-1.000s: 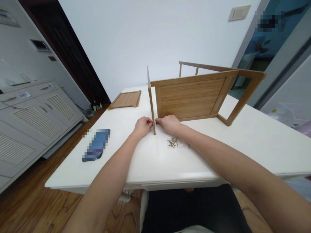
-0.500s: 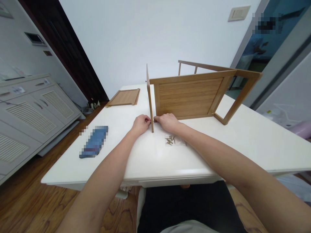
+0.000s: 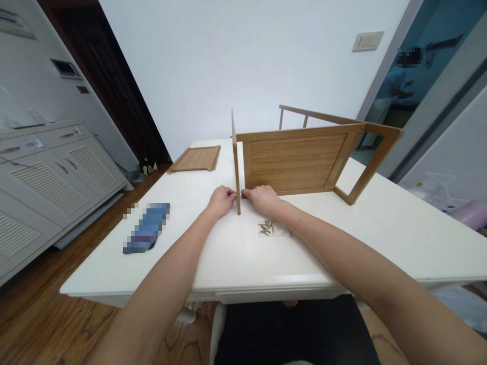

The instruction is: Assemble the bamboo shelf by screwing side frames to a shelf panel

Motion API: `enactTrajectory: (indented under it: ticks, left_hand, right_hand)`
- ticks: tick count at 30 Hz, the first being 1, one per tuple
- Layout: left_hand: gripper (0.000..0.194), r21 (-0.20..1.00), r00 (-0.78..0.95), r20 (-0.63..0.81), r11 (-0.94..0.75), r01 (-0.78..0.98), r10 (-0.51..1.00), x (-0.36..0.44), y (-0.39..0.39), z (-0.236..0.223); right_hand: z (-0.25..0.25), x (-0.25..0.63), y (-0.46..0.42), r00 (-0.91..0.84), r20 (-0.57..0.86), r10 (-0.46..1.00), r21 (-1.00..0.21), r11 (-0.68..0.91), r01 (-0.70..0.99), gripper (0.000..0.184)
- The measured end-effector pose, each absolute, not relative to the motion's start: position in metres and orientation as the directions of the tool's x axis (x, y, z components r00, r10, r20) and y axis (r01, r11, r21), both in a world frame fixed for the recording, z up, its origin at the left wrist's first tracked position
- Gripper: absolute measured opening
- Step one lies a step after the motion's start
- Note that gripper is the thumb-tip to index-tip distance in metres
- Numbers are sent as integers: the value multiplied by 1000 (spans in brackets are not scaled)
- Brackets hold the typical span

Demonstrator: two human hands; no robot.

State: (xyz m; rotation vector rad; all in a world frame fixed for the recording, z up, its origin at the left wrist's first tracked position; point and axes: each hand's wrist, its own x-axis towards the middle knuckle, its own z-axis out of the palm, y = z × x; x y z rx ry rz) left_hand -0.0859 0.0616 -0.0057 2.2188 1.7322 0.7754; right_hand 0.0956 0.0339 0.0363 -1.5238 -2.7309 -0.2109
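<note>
A thin upright wooden board [image 3: 236,175] stands edge-on to me on the table. On its left side my left hand [image 3: 221,200] has its fingertips pinched close against the lower part; whatever they hold is too small to make out. My right hand [image 3: 264,197] is closed on the lower left corner of a large framed wooden panel [image 3: 294,159], which stands upright just right of the board. A small gap shows between board and panel. Below my right hand, several screws [image 3: 265,227] lie on a clear plastic bag.
Another flat wooden panel [image 3: 196,157] lies at the back left of the white table [image 3: 228,258]. A blurred blue item [image 3: 147,228] is at the left. An open wooden frame [image 3: 375,162] joins the large panel's right end. A person [image 3: 395,83] shows beyond the doorway.
The whole scene sits slightly lower in view, as my head has tilted up a little. Both hands keep their places at the board and panel.
</note>
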Motion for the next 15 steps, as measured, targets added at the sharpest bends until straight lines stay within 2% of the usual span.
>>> enactTrajectory:
  ticks: [10, 15]
  left_hand:
    - [17, 460, 162, 255, -267, 847, 953, -85, 60, -6]
    - [15, 542, 114, 225, -221, 811, 968, -82, 58, -3]
  right_hand:
    - [36, 95, 35, -541, 78, 837, 128, 530, 838, 37]
    - [38, 94, 33, -539, 63, 840, 132, 528, 839, 38]
